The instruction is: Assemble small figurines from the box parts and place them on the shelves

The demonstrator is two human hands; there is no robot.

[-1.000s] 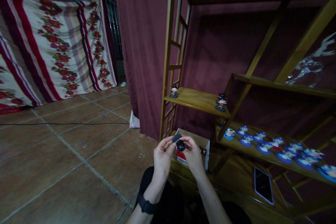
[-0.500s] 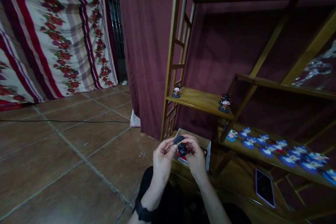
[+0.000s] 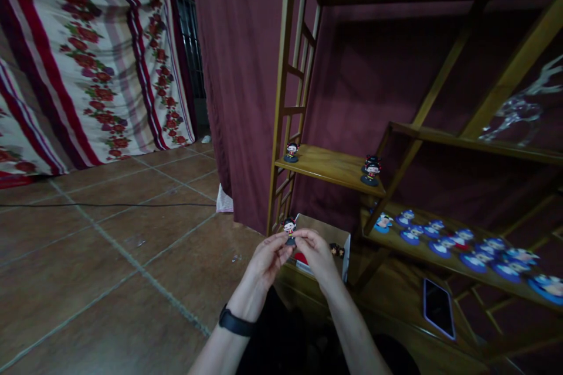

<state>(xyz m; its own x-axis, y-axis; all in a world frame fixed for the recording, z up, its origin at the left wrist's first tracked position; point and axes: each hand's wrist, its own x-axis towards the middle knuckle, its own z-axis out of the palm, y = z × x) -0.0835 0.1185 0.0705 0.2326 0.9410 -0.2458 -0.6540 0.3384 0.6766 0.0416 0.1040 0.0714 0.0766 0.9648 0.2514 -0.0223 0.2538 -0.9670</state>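
Upright between my two hands is a small doll figurine [image 3: 289, 227] with black hair, a red and yellow outfit and a dark round base. My left hand [image 3: 267, 259] pinches its base from the left, and my right hand [image 3: 315, 252] grips it from the right. Just behind my hands stands an open cardboard box [image 3: 346, 240] with more figurines [image 3: 337, 250] lying inside. On the wooden shelf [image 3: 328, 165] above, one matching figurine [image 3: 291, 153] stands at the left end, and others, led by a front figurine [image 3: 372, 173], stand at the right end.
Several blue-based figurines [image 3: 440, 244] line the lower shelf at right. A phone [image 3: 438, 308] lies on the bottom board. A clear deer ornament [image 3: 514, 114] stands upper right. A dark cable [image 3: 132, 205] crosses the tiled floor, and a purple curtain [image 3: 237, 99] hangs beside the shelf frame.
The figurine has been turned from tipped over, hair showing, to upright with its front facing me. My hands have shifted slightly left, and my view has turned a little to the right.
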